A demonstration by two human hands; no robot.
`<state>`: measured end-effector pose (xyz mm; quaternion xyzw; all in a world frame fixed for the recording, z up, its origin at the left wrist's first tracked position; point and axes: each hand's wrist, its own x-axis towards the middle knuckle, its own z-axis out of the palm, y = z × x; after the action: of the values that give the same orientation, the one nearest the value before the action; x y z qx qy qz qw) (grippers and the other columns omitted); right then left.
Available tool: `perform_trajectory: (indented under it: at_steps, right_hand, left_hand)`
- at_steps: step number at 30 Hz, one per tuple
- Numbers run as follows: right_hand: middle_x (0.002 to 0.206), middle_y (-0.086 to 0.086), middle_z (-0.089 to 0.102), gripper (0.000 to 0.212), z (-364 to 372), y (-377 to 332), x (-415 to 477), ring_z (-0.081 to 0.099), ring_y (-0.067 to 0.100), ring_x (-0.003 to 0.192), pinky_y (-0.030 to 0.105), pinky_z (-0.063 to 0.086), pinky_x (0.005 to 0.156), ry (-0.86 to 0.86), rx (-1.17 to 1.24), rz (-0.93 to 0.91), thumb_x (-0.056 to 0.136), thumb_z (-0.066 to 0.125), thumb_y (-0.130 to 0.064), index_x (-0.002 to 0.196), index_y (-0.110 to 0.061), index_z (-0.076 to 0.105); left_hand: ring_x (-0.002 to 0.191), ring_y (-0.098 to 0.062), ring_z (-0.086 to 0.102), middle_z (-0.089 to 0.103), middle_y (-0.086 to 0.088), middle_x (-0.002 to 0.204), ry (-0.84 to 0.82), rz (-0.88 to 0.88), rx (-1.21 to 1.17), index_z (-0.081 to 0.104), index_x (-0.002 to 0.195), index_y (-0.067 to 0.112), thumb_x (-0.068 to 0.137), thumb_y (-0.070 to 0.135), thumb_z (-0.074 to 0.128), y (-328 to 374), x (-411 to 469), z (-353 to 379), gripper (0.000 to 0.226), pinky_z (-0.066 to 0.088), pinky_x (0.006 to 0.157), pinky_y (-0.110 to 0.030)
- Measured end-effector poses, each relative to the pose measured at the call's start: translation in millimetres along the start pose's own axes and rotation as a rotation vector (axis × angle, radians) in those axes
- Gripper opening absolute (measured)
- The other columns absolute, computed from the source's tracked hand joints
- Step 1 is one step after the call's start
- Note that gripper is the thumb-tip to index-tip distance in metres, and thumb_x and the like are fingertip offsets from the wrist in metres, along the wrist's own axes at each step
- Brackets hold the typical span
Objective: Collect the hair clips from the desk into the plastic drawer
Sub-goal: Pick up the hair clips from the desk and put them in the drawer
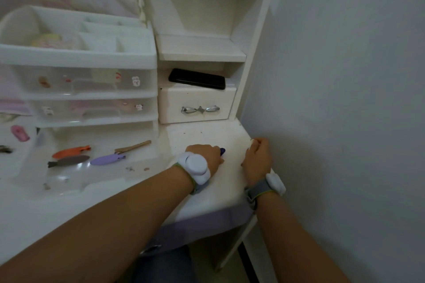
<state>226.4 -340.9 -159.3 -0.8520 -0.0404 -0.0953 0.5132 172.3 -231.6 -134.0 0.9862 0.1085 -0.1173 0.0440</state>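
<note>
My left hand (207,156) rests on the white desk (225,181) with its fingers closed on a dark blue hair clip (222,151), whose tip pokes out. Near the wall, my right hand (257,156) is curled around a small white piece (252,141); too little shows to tell what it is. The clear bottom plastic drawer (69,187) is pulled out at the left. In it lie an orange clip (71,151), a grey clip (69,161), a lilac clip (107,159) and a tan clip (133,146).
The plastic drawer unit (78,57) stands at the back left with two upper drawers shut. A pink clip (20,133) lies left of the open drawer. A black phone (196,79) sits on a small white wooden drawer (197,105). The wall borders the desk's right edge.
</note>
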Motion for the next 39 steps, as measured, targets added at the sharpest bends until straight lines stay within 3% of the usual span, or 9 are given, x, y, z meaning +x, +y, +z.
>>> perform_trajectory:
  at_steps: [5,9,11,15,21,24,30,36,39]
  right_hand:
    - [0.099,0.021,0.065,0.023,-4,-2,-9,0.060,0.035,0.087,0.033,0.042,0.073,-0.056,-0.080,-0.066,0.100,0.036,-0.019,0.105,-0.004,0.051]
    - [0.074,0.008,0.063,0.016,3,-14,-17,0.059,0.028,0.068,0.047,0.056,0.068,-0.144,-0.024,-0.170,0.098,0.038,-0.021,0.095,-0.016,0.052]
    - [0.060,-0.001,0.053,0.016,11,-34,-24,0.051,0.014,0.052,0.037,0.056,0.051,-0.257,0.043,-0.254,0.098,0.039,-0.017,0.094,-0.015,0.055]
    - [0.053,0.000,0.047,0.015,39,-100,-45,0.044,0.005,0.037,0.025,0.046,0.038,-0.485,0.130,-0.496,0.098,0.042,-0.015,0.093,-0.015,0.057]
    - [0.096,0.015,0.066,0.025,100,-161,-74,0.063,0.036,0.083,0.038,0.050,0.074,-0.782,-0.441,-0.928,0.098,0.040,-0.021,0.105,-0.010,0.062]
    - [0.117,0.016,0.058,0.028,119,-159,-83,0.057,0.035,0.104,0.037,0.049,0.085,-0.754,-0.720,-0.975,0.097,0.041,-0.019,0.120,-0.015,0.057]
    - [0.106,0.010,0.062,0.022,122,-172,-122,0.056,0.028,0.100,0.036,0.050,0.081,-0.603,-0.537,-1.022,0.094,0.047,-0.020,0.105,-0.012,0.064]
    - [0.085,0.008,0.069,0.018,142,-209,-223,0.062,0.027,0.079,0.035,0.051,0.071,-0.675,-0.156,-1.323,0.090,0.052,-0.017,0.090,-0.011,0.069]
    - [0.100,0.013,0.066,0.020,169,-212,-270,0.060,0.031,0.091,0.038,0.048,0.073,-0.798,-0.355,-1.410,0.094,0.046,-0.015,0.098,-0.007,0.064]
  left_hand:
    - [0.062,-0.015,0.044,0.037,0.000,0.064,0.044,0.006,0.069,0.032,0.057,0.013,0.096,0.007,0.034,-10,-8,-1,0.039,0.032,0.053,-0.020]
    - [0.076,-0.032,0.061,0.059,-0.008,0.078,0.447,-0.002,-0.017,0.053,0.094,0.007,0.098,0.022,0.035,-34,-58,-28,0.024,0.034,0.059,-0.030]
    - [0.071,-0.033,0.055,0.052,-0.006,0.073,0.577,-0.003,-0.120,0.050,0.093,0.009,0.099,0.029,0.034,-59,-86,-46,0.027,0.034,0.059,-0.031]
    - [0.070,-0.025,0.045,0.053,-0.007,0.079,0.443,-0.186,-0.121,0.053,0.092,0.008,0.099,0.030,0.034,-130,-116,-58,0.029,0.031,0.064,-0.030]
    - [0.109,-0.027,0.054,0.056,-0.013,0.126,0.223,-0.319,-0.226,0.052,0.123,0.011,0.093,0.023,0.048,-196,-136,-26,0.032,0.042,0.093,-0.032]
    - [0.126,-0.024,0.046,0.045,-0.009,0.138,0.389,-0.317,-0.385,0.037,0.139,0.014,0.092,0.025,0.053,-210,-157,-18,0.051,0.036,0.104,-0.030]
    - [0.108,-0.021,0.055,0.059,-0.004,0.117,0.864,-0.394,-0.403,0.058,0.117,0.013,0.091,0.014,0.053,-249,-235,13,0.027,0.036,0.087,-0.022]
    - [0.099,-0.034,0.059,0.067,-0.012,0.105,0.908,-0.787,-0.360,0.066,0.101,0.009,0.083,0.008,0.061,-295,-311,63,0.018,0.046,0.088,-0.041]
    - [0.088,-0.040,0.062,0.068,-0.015,0.100,0.898,-0.870,-0.252,0.066,0.094,0.007,0.076,0.013,0.057,-302,-333,84,0.021,0.052,0.077,-0.045]
